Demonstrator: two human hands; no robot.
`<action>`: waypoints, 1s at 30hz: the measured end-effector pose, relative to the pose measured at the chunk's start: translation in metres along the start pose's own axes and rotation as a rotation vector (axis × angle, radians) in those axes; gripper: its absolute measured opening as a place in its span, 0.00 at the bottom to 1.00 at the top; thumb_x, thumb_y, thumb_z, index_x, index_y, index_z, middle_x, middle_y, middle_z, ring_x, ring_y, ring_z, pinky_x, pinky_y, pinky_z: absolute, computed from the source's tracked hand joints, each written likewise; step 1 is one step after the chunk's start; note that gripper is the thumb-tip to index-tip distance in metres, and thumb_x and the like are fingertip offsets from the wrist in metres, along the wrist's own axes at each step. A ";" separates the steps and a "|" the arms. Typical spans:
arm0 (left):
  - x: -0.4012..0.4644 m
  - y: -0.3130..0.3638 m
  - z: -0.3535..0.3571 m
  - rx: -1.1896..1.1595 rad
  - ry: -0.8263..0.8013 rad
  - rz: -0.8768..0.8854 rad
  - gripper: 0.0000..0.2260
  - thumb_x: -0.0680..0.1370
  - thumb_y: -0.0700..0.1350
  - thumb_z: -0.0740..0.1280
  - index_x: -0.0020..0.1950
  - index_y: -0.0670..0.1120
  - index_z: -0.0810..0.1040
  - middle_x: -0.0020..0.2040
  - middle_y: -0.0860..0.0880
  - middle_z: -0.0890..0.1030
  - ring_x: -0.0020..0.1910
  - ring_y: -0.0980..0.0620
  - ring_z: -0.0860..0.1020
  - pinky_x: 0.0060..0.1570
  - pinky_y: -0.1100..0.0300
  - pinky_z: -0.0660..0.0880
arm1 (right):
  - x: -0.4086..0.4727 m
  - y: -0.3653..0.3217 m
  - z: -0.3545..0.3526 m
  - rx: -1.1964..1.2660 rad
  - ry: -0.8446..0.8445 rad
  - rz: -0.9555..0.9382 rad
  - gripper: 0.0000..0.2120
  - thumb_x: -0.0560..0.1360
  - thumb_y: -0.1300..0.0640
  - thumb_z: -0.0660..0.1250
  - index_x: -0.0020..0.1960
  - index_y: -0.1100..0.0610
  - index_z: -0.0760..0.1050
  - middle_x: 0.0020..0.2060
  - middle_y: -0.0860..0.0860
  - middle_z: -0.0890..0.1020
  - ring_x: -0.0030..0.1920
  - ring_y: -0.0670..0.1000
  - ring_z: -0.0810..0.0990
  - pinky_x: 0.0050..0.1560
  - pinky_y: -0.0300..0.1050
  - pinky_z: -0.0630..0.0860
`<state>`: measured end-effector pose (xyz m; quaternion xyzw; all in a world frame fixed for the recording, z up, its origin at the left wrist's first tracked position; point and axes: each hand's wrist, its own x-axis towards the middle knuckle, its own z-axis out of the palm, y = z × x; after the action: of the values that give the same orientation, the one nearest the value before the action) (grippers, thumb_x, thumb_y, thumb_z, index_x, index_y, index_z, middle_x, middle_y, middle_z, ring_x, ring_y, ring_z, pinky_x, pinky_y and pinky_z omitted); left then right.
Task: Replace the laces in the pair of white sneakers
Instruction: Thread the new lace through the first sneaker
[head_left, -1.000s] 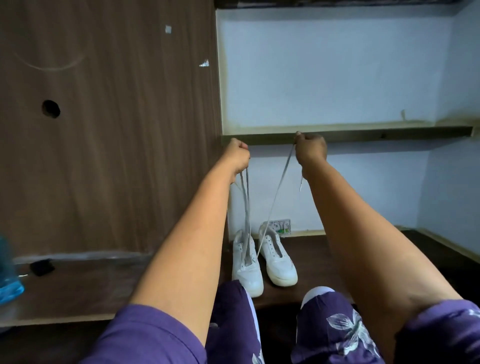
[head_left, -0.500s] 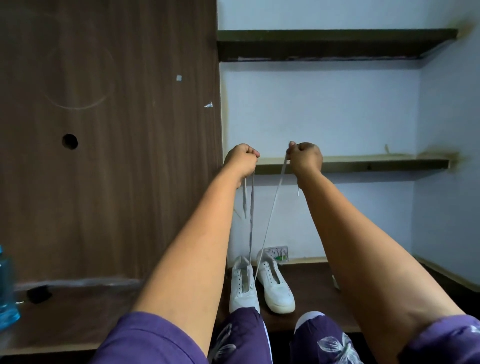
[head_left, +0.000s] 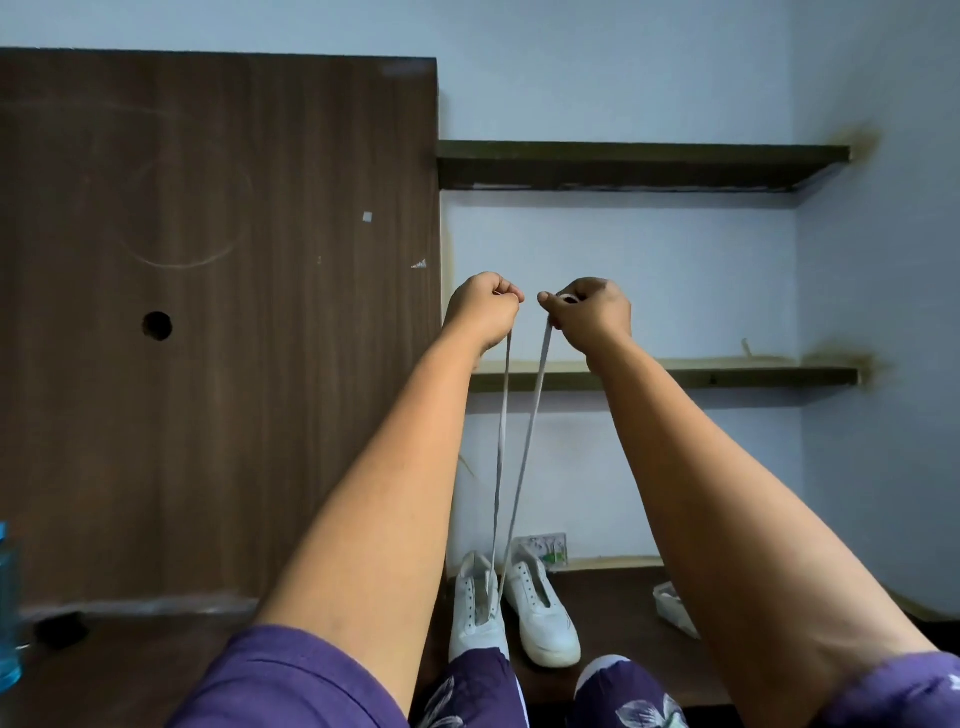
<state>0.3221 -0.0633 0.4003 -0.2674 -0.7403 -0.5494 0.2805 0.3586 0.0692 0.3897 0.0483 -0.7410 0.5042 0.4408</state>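
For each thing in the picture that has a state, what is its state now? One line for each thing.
left hand: raised, grips one lace end
right hand: raised, grips the other end
lace: taut, both strands run down into the left sneaker
left sneaker: on the floor, lace threaded low
right sneaker: on the floor, eyelets bare
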 end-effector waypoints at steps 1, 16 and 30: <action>-0.002 0.007 -0.003 -0.004 0.008 0.018 0.10 0.74 0.38 0.58 0.37 0.50 0.75 0.44 0.47 0.80 0.38 0.47 0.73 0.42 0.56 0.72 | -0.002 -0.005 -0.002 0.023 -0.006 -0.001 0.12 0.74 0.54 0.71 0.37 0.59 0.74 0.30 0.51 0.80 0.27 0.47 0.72 0.23 0.32 0.66; -0.019 0.058 -0.011 0.826 0.202 0.485 0.09 0.79 0.39 0.64 0.55 0.48 0.81 0.51 0.46 0.81 0.48 0.47 0.79 0.45 0.56 0.78 | -0.008 -0.042 -0.035 -0.145 -0.108 -0.110 0.07 0.71 0.53 0.75 0.41 0.57 0.82 0.34 0.53 0.81 0.33 0.49 0.77 0.36 0.43 0.77; -0.018 0.066 -0.003 0.728 0.335 0.549 0.07 0.77 0.41 0.64 0.50 0.49 0.80 0.44 0.49 0.82 0.44 0.49 0.79 0.42 0.58 0.77 | -0.015 -0.041 -0.025 -0.034 0.051 -0.175 0.07 0.77 0.55 0.68 0.44 0.58 0.81 0.36 0.52 0.83 0.29 0.43 0.76 0.24 0.30 0.68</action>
<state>0.3813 -0.0514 0.4323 -0.2453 -0.7312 -0.1959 0.6056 0.4041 0.0638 0.4105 0.0923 -0.7310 0.4522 0.5027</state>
